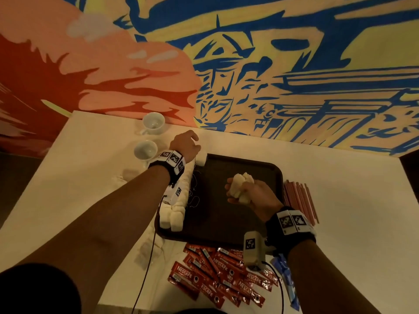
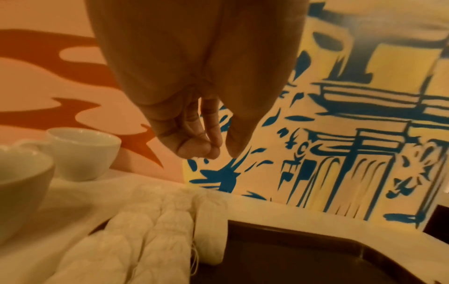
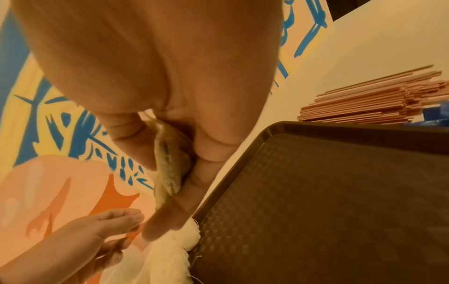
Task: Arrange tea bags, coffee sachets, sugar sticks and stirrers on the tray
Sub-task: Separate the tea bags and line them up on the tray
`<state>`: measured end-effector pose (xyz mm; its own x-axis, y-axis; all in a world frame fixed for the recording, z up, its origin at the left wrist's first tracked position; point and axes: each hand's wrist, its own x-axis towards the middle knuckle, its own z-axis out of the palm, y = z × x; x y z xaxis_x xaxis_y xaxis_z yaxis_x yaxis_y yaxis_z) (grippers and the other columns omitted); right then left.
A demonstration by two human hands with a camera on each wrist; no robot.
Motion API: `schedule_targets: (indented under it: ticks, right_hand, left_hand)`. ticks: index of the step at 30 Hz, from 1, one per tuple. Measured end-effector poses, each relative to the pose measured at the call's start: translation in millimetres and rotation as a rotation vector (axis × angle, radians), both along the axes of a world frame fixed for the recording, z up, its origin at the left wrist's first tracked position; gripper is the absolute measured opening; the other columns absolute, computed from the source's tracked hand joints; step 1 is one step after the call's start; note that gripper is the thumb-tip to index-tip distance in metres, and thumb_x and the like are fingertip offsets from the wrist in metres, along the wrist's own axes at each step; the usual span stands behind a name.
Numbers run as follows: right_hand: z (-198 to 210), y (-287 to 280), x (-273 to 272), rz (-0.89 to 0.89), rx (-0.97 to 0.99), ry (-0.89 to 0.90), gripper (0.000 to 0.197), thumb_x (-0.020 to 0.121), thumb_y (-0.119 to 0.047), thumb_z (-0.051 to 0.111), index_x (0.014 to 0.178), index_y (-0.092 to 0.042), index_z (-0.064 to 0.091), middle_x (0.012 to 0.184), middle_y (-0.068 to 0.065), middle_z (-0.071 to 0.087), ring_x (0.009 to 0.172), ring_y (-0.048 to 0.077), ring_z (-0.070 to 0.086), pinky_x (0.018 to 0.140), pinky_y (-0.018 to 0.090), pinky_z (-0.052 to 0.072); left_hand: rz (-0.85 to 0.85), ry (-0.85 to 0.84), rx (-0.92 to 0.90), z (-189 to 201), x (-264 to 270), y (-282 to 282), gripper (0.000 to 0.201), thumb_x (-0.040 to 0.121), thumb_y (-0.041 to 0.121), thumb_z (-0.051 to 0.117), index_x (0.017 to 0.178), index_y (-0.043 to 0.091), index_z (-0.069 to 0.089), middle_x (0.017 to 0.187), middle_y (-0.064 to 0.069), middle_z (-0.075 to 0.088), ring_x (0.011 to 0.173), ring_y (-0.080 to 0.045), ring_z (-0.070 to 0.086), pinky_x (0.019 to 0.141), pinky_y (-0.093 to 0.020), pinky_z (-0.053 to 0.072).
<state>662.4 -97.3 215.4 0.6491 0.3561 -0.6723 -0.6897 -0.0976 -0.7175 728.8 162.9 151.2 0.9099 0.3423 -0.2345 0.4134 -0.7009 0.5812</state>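
A dark brown tray (image 1: pixel 226 223) lies in the middle of the white table. A row of white tea bags (image 1: pixel 179 200) runs along its left edge, their strings trailing onto the tray. My left hand (image 1: pixel 188 143) hovers over the row's far end, above the last tea bag (image 1: pixel 201 158), fingers relaxed and holding nothing. In the left wrist view the left hand (image 2: pixel 218 151) hangs above the tea bag row (image 2: pixel 145 230). My right hand (image 1: pixel 256 193) grips a bunch of tea bags (image 1: pixel 241 184) over the tray's middle. In the right wrist view, the held tea bags (image 3: pixel 170 159) sit between thumb and fingers.
Red coffee sachets (image 1: pixel 222 277) lie scattered in front of the tray. Pink stirrers (image 1: pixel 301 198) are stacked to its right, and blue sugar sticks (image 1: pixel 286 279) lie at the near right. Two white cups (image 1: pixel 154 122) (image 1: pixel 145 150) stand at the far left by the painted wall.
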Motion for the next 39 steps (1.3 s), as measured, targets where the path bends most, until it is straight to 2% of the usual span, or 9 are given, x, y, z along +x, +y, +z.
schedule_targets:
  ticks: [4,7,13,17,24,30,33,35,39]
  right_hand:
    - [11,-5,-7,-0.04,0.088,0.0,0.029,0.103,-0.002,0.045,0.127,0.002,0.06,0.126,0.022,0.064,0.11,0.031,0.065,0.079,0.035,0.061]
    - [25,-12,-18,-0.01,0.154,-0.057,0.026,0.102,-0.004,0.051,0.125,0.002,0.061,0.122,0.019,0.068,0.108,0.03,0.067,0.087,0.036,0.06]
    - [48,-31,-47,0.02,0.287,-0.123,0.026,0.1,-0.007,0.056,0.123,0.004,0.063,0.119,0.02,0.071,0.109,0.03,0.07,0.083,0.033,0.062]
    - [65,-42,-64,0.05,0.25,-0.158,0.024,0.097,-0.009,0.063,0.117,0.004,0.066,0.11,0.021,0.074,0.1,0.032,0.073,0.08,0.035,0.063]
    - [88,-67,-91,0.148,0.242,-0.234,0.023,0.096,-0.014,0.065,0.115,-0.001,0.068,0.106,0.021,0.075,0.091,0.032,0.074,0.069,0.029,0.062]
    - [92,-83,-112,0.196,0.218,-0.214,0.041,0.102,-0.044,0.051,0.116,-0.011,0.069,0.107,0.019,0.075,0.086,0.024,0.071,0.066,0.028,0.058]
    - [91,-87,-119,0.261,0.208,-0.168,0.06,0.1,-0.061,0.04,0.113,-0.01,0.07,0.104,0.018,0.075,0.08,0.02,0.069,0.063,0.028,0.055]
    - [89,-88,-122,0.278,0.219,-0.142,0.064,0.097,-0.064,0.045,0.11,-0.007,0.07,0.095,0.014,0.073,0.075,0.018,0.067,0.06,0.027,0.053]
    - [87,-96,-126,0.31,0.234,-0.158,0.037,0.095,-0.042,0.065,0.105,-0.007,0.074,0.096,0.014,0.072,0.075,0.016,0.065,0.059,0.024,0.051]
  left_hand:
    - [0.007,-0.153,-0.138,37,-34,-12,0.021,0.089,0.028,0.07,0.107,0.021,0.065,0.096,0.003,0.068,0.096,-0.02,0.063,0.089,-0.035,0.049]
    - [0.045,-0.259,-0.293,66,-67,-28,0.013,0.09,0.028,0.071,0.101,0.025,0.066,0.093,0.006,0.067,0.085,-0.017,0.065,0.079,-0.031,0.049]
    - [-0.031,-0.238,-0.456,111,-140,-85,0.013,0.094,0.029,0.067,0.106,0.024,0.07,0.104,0.003,0.069,0.069,-0.009,0.067,0.059,-0.017,0.047]
    - [-0.093,-0.242,-0.571,132,-176,-118,0.018,0.098,0.029,0.062,0.113,0.023,0.07,0.105,0.007,0.071,0.075,-0.008,0.064,0.059,-0.025,0.051]
    - [-0.08,-0.313,-0.617,152,-220,-152,0.019,0.098,0.023,0.063,0.113,0.014,0.071,0.08,0.009,0.065,0.065,-0.004,0.057,0.058,-0.025,0.049]
    - [-0.015,-0.395,-0.582,160,-246,-165,0.015,0.094,0.024,0.068,0.105,0.015,0.073,0.057,0.012,0.053,0.052,-0.009,0.048,0.06,-0.025,0.044]
    - [-0.089,-0.361,-0.659,169,-258,-173,0.015,0.096,0.016,0.066,0.107,0.006,0.07,0.067,0.0,0.066,0.06,-0.014,0.059,0.061,-0.023,0.048]
    - [-0.154,-0.316,-0.721,173,-266,-176,0.015,0.097,0.009,0.062,0.107,0.001,0.069,0.08,-0.006,0.072,0.072,-0.018,0.065,0.067,-0.026,0.054]
    - [-0.182,-0.273,-0.79,181,-278,-175,0.025,0.099,0.022,0.061,0.107,0.001,0.072,0.094,-0.017,0.073,0.086,-0.027,0.068,0.079,-0.035,0.057]
